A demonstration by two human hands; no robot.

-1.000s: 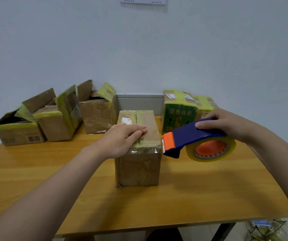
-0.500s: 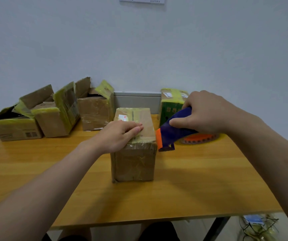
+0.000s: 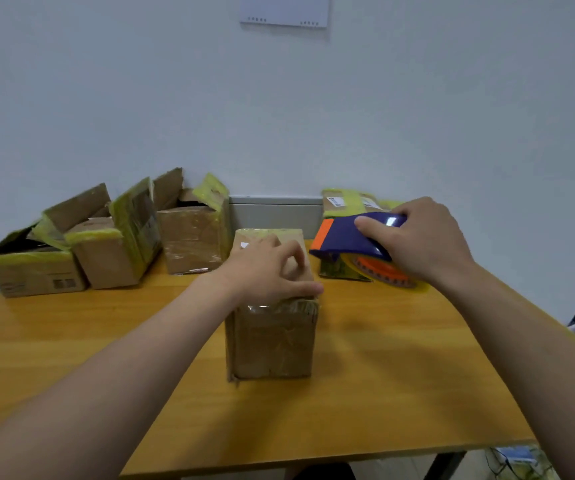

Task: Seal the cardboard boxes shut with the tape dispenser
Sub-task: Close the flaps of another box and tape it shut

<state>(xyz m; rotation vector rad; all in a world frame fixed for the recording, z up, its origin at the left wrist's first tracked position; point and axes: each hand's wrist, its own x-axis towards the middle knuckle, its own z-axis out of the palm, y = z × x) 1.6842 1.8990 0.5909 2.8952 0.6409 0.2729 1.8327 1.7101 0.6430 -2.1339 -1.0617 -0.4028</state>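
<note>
Left hand (image 3: 268, 268) atop cardboard box (image 3: 272, 337), right hand (image 3: 424, 244) around tape dispenser (image 3: 352, 237).

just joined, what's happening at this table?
A person is taping cardboard boxes. The left hand presses down on top of the middle box, which stands on the wooden table. The right hand holds the blue tape dispenser raised just right of the box top, not touching it. Three open boxes wait at back left.

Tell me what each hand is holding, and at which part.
The right hand grips the tape dispenser by its blue handle. The left hand holds nothing; it presses flat on top of the middle box.
</note>
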